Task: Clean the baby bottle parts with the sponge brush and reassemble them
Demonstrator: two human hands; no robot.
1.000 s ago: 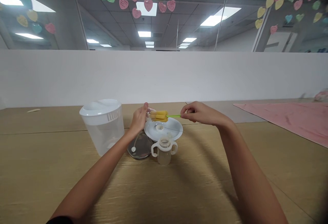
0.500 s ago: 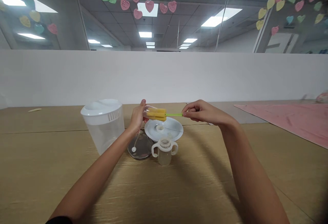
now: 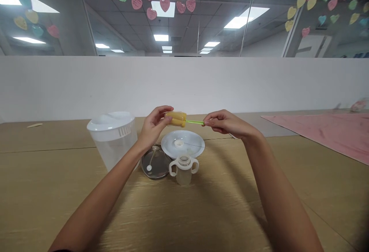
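Observation:
My left hand (image 3: 157, 125) is wrapped round a small clear cup-like piece, whose outline is hard to make out, with the yellow sponge head (image 3: 179, 119) of a brush inside it. The brush's thin green handle (image 3: 194, 122) is pinched between the fingertips of my right hand (image 3: 220, 122). Below them a white plate (image 3: 196, 144) bears a white ring (image 3: 178, 143). In front of the plate stands a clear bottle (image 3: 183, 176) with two white handles, its top open. A straw with a white weight (image 3: 149, 167) lies on a grey round tray (image 3: 160, 166).
Left of the tray stands a translucent bucket (image 3: 115, 150) with a white lid. A pink cloth (image 3: 325, 131) covers the right side of the wooden table (image 3: 184, 217). A white wall (image 3: 184, 84) rises behind.
My left hand has turned, its fingers now over the clear piece and the sponge head, which sits slightly higher. The view has shifted a little.

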